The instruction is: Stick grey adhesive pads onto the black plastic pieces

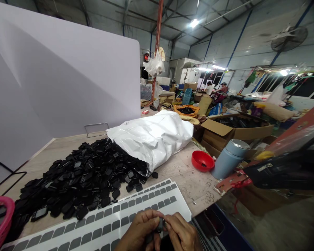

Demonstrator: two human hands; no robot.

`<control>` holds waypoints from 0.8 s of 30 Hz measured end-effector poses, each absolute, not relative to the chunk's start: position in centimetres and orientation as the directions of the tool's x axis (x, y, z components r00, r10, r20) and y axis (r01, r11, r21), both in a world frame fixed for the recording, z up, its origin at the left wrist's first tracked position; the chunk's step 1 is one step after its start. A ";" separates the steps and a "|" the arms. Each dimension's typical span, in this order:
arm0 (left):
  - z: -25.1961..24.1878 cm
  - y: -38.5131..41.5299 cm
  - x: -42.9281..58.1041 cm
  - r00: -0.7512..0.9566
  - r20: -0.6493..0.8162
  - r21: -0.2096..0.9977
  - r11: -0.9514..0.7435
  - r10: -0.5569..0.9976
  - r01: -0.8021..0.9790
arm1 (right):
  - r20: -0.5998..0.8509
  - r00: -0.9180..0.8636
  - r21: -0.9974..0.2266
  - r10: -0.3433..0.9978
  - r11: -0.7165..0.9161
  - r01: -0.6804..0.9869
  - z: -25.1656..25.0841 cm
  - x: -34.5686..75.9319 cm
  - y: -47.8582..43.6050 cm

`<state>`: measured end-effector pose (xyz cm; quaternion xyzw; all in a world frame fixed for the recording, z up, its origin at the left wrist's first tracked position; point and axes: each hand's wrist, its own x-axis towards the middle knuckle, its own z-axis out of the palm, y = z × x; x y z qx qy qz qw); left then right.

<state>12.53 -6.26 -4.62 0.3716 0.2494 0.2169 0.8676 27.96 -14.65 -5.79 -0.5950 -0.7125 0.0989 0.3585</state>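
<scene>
At the lower middle of the head view, my left hand (142,232) is closed around a small black square plastic piece (160,225). My right hand (183,233) meets it from the right, its fingertips pinched at the piece's edge; fingers hide much of it. Beneath my hands lies a white sheet (181,202) with rows of grey rounded-square stickers (116,209). Behind the sheet spreads a large heap of similar black pieces (78,177). The heap spills from the mouth of a white plastic sack (157,136) lying on its side.
A red bowl (202,161) and a blue-grey flask (230,158) stand at the table's right edge. A pink basket (9,209) sits at the left. A pale panel (94,69) rises behind the table (183,164). An open cardboard box (240,132) stands beyond the right side.
</scene>
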 end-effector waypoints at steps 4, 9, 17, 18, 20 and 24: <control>-4.4 -6.3 12.6 0.763 -0.302 0.754 0.633 0.572 -0.175 | 0.384 -0.021 -0.578 0.923 0.258 0.774 -5.9 27.9 -14.7; -4.0 -6.4 12.7 0.731 -0.367 0.744 0.653 0.576 -0.141 | 0.367 -0.033 -0.574 0.930 0.254 0.779 -5.9 28.0 -14.6; -2.9 -6.2 12.8 0.696 -0.375 0.793 0.601 0.612 -0.102 | 0.426 0.043 -0.618 0.904 0.256 0.743 -5.9 27.6 -14.4; -2.8 -6.2 12.8 0.690 -0.384 0.797 0.598 0.614 -0.088 | 0.433 0.039 -0.607 0.901 0.260 0.751 -6.0 27.6 -14.4; -2.9 -6.1 12.9 0.676 -0.403 0.799 0.597 0.617 -0.068 | 0.445 0.026 -0.586 0.895 0.269 0.764 -6.1 27.5 -14.3; -3.7 -6.1 13.0 0.655 -0.414 0.804 0.591 0.633 -0.063 | 0.441 -0.009 -0.539 0.897 0.273 0.797 -6.0 27.5 -14.2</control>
